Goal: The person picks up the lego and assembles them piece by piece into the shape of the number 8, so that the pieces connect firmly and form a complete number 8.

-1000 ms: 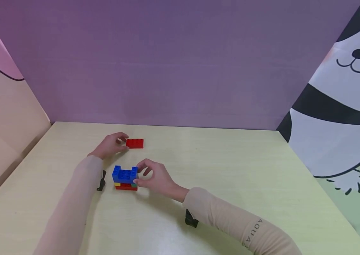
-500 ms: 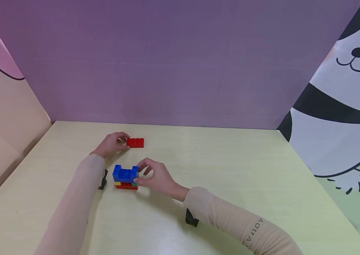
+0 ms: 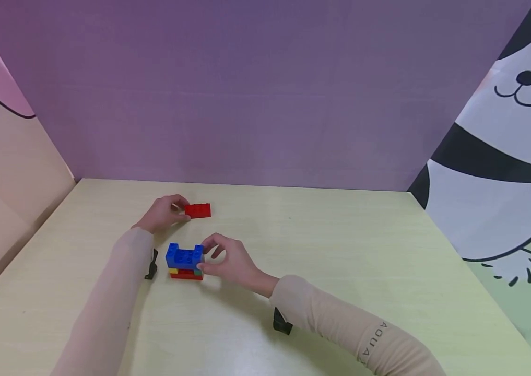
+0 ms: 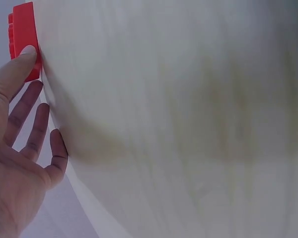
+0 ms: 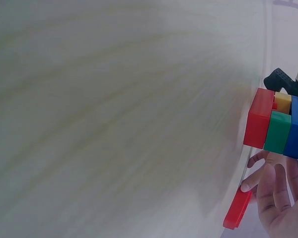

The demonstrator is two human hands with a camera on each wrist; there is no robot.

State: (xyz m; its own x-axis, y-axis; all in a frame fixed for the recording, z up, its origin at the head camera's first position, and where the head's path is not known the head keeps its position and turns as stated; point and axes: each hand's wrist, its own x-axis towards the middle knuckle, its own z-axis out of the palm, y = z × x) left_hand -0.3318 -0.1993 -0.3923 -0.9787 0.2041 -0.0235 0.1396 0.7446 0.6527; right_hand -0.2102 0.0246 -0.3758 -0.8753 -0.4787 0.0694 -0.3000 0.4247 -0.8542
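At the far left of the table, my left hand [image 3: 159, 214] pinches the left end of a flat red building brick [image 3: 198, 210] between thumb and index finger. In the left wrist view the thumb lies on that brick's side, the other fingers spread. Closer in stands a small brick stack: red base [image 5: 259, 119], yellow brick [image 5: 282, 102] and green brick [image 5: 278, 133] above it, then blue bricks [image 3: 184, 257] with a raised block at each end. My right hand [image 3: 237, 263] holds the stack's right end at the blue level between thumb and index finger.
Both hands work over a pale wooden table [image 3: 364, 250]. A purple panel [image 3: 256, 94] rises behind its far edge, and a panda-printed panel [image 3: 505, 209] flanks the right. Black wrist devices [image 3: 283, 322] hang beneath the cuffs.
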